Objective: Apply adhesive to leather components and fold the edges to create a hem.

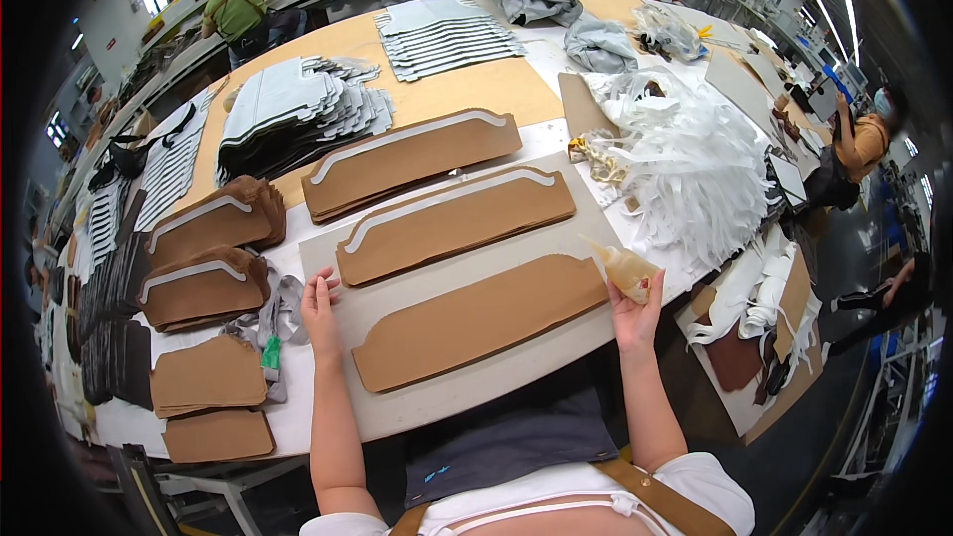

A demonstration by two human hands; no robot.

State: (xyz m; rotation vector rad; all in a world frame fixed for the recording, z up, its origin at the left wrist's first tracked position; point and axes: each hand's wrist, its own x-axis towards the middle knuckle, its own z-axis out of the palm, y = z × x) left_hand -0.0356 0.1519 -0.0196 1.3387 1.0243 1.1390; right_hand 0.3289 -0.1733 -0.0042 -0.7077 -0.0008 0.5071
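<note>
Your right hand holds a squeeze bottle, its body tucked between thumb and fingers at the right side of the table. The bottle is tilted, nozzle pointing far and left, and sits at the right end of the near brown panel; whether its tip touches anything, you can't tell from this view. Your left hand is relaxed, fingers loosely extended with the palm turned inward, just left of the middle brown stack.

The near brown panel lies flat between your forearms on a pale grey board, its right end closest to the bottle and its left end near your left forearm. Beyond it, on the same board, is the middle brown stack, with a pale strip along its far edge. Farther off lies the far brown stack, topped with a similar strip.

To the left of your left hand there's a crumpled grey cloth with a green piece on it, and beyond that two smaller brown stacks bearing pale strips. To the far right of your bottle spreads a loose heap of white strips.
</note>
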